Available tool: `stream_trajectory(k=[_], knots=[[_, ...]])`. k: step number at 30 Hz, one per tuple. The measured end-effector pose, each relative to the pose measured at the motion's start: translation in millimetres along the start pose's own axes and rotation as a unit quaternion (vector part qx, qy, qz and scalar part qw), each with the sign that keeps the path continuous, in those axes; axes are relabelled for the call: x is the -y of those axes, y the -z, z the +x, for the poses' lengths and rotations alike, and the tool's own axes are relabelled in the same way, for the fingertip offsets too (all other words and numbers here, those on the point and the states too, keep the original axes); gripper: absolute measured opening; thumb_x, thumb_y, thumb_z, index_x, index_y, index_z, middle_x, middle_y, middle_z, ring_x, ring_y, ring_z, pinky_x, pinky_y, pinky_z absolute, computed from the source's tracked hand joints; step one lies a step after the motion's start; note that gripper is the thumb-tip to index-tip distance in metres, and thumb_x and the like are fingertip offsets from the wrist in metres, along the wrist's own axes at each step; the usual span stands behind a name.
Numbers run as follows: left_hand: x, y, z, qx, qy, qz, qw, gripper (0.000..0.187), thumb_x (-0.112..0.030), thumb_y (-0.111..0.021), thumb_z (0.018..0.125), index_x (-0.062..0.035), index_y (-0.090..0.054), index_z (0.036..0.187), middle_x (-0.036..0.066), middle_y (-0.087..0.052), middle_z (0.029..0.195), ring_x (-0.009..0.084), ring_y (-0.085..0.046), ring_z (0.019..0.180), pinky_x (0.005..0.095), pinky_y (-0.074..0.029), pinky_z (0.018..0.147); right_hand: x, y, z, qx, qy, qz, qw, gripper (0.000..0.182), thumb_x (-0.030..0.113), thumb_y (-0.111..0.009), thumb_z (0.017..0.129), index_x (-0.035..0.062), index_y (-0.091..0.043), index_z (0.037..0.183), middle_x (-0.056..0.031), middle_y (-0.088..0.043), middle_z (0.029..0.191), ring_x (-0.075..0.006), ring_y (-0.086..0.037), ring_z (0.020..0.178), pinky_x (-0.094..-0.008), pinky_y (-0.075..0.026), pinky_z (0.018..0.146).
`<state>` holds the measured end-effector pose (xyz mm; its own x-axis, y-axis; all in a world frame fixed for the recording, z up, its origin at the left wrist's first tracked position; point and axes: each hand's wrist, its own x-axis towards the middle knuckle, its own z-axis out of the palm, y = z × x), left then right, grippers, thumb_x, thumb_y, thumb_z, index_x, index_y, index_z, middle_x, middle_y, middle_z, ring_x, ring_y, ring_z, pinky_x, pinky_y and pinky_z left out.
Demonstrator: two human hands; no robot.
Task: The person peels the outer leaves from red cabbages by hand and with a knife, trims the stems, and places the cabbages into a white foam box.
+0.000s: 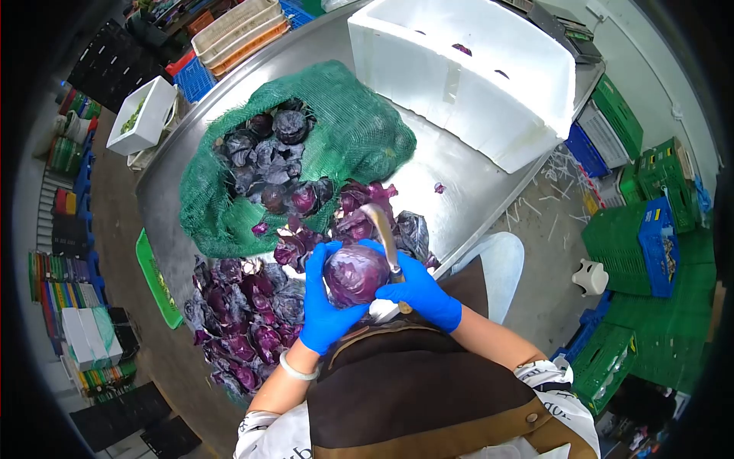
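My left hand (323, 312), in a blue glove, cups a red cabbage (355, 275) from the left and below. In my right hand (424, 291), gloved too, is a curved knife (380, 228), its hooked blade pointing up and away from me along the cabbage's right side. Fingers of the right hand also reach the cabbage. Just beyond lie loose purple leaves (355, 222). To the left is a big heap of trimmed leaves (248, 314). A green mesh sack (344, 115) lies open with several dark cabbages (290, 127) inside.
The metal table (451, 164) carries a white foam box (436, 84) at the back right. Stacked crates (237, 34) stand beyond its far left edge, near a smaller white box (145, 115). Green and blue crates (631, 237) and a small white stool (590, 278) are on the right.
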<state>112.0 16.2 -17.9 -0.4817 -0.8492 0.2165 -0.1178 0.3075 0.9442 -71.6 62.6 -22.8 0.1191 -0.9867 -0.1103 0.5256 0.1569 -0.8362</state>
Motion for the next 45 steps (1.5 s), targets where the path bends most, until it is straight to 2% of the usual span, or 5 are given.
stream_trajectory(k=[11,18,22,26,45], knots=[[4,12,-2,0.149,0.35,-0.439,0.814,0.11,-0.022,-0.086,0.061,-0.0041,-0.024,0.149,0.011,-0.041,0.145,0.0233,-0.043,0.131,0.0385,-0.037,0.108,22,15,-2,0.084,0.003,-0.045,0.995,0.087,0.018,-0.086,0.068,0.0008,-0.039,0.14,-0.011,-0.049,0.136,-0.0204,-0.046,0.127,-0.0368,-0.038,0.107],[15,2,5,-0.062,0.218,-0.134,0.965,0.095,-0.006,-0.084,0.058,-0.0082,-0.036,0.14,0.01,-0.046,0.132,0.0243,-0.048,0.121,0.0363,-0.04,0.104,40,16,-9,-0.147,-0.045,-0.396,0.905,0.061,0.017,-0.079,0.075,0.0074,-0.053,0.13,-0.0085,-0.062,0.113,-0.0181,-0.062,0.098,-0.0327,-0.05,0.081],[12,-3,3,-0.099,0.176,-0.061,0.978,0.092,-0.016,-0.089,0.057,-0.0035,-0.039,0.134,0.013,-0.039,0.13,0.0266,-0.044,0.121,0.0377,-0.037,0.105,18,4,-9,-0.01,0.231,-0.531,0.815,0.044,0.005,-0.064,0.085,0.0076,-0.056,0.128,-0.0114,-0.064,0.109,-0.0215,-0.065,0.08,-0.0317,-0.052,0.067],[23,-5,-2,-0.072,0.149,0.05,0.985,0.098,-0.017,-0.088,0.058,-0.0032,-0.033,0.137,0.015,-0.04,0.13,0.0286,-0.044,0.122,0.0397,-0.036,0.105,17,-14,-13,-0.015,0.126,-0.635,0.762,0.049,0.018,-0.065,0.087,0.0119,-0.052,0.133,-0.0122,-0.063,0.107,-0.0274,-0.064,0.093,-0.0361,-0.054,0.073],[19,-9,-4,-0.075,0.12,0.084,0.986,0.083,-0.021,-0.086,0.055,-0.0036,-0.042,0.123,0.012,-0.043,0.114,0.0285,-0.049,0.107,0.0381,-0.043,0.094,13,2,-12,-0.013,0.137,-0.677,0.723,0.067,0.003,-0.054,0.08,0.0183,-0.042,0.144,-0.0047,-0.062,0.096,-0.0233,-0.064,0.075,-0.0354,-0.05,0.056]])
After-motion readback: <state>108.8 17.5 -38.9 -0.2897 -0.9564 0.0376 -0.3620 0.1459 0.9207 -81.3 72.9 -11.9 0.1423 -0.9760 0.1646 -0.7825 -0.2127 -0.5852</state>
